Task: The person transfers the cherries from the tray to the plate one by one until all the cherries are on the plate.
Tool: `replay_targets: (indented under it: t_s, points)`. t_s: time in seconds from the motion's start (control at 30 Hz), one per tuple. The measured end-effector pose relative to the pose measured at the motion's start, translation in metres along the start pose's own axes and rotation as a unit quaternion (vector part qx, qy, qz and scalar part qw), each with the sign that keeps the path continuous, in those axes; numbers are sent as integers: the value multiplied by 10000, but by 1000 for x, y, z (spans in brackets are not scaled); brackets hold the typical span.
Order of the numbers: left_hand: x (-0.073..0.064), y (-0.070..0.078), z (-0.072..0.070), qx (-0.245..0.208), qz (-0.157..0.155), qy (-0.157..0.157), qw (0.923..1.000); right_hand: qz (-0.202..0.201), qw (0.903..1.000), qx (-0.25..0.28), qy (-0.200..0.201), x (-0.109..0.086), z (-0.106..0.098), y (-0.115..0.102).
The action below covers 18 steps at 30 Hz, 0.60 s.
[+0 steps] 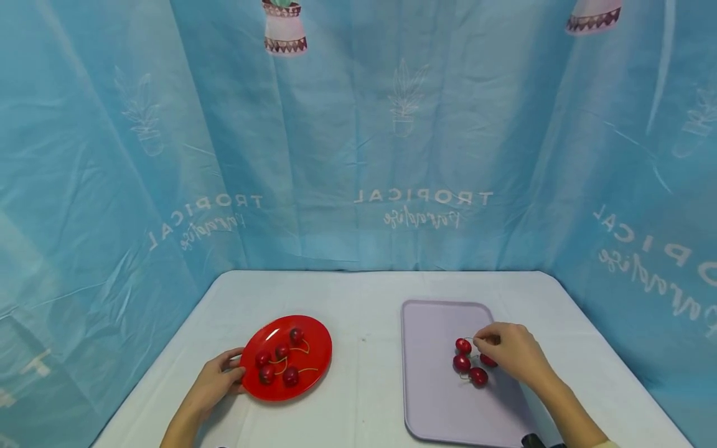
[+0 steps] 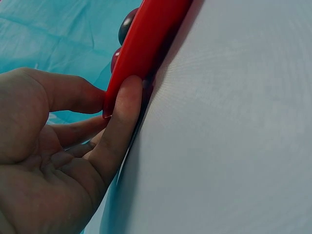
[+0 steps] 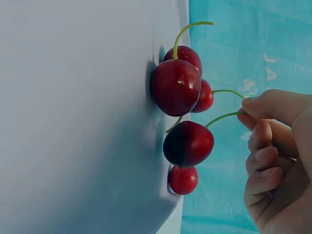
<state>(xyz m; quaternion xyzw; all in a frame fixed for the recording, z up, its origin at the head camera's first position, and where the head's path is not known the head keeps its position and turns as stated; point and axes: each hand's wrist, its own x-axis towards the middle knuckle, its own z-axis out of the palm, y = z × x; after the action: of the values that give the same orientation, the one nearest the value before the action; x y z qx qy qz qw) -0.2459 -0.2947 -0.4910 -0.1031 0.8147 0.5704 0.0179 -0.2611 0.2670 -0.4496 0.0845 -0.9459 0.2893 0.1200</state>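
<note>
On the white table (image 1: 364, 398), a cluster of cherries (image 1: 462, 364) is held on the lilac tray (image 1: 442, 414), towards its right side, and one cherry (image 3: 189, 144) there is pinched by its stem (image 3: 220, 118) between the closed thumb and forefinger of the right hand (image 1: 512, 350). Farther left, five more cherries, some with stems showing, are carried on the red plate (image 1: 317, 348), whose rim is gripped between the thumb and fingers of the left hand (image 1: 215, 378). Behind, a blue curtain (image 1: 336, 149) is hung.
</note>
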Motion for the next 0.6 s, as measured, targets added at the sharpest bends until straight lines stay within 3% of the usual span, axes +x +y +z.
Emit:
replay_targets:
  t_s: [0.6]
  points:
    - [2,0,1,21,-51,0,10000,-82,9993,353,126,6,6,-12]
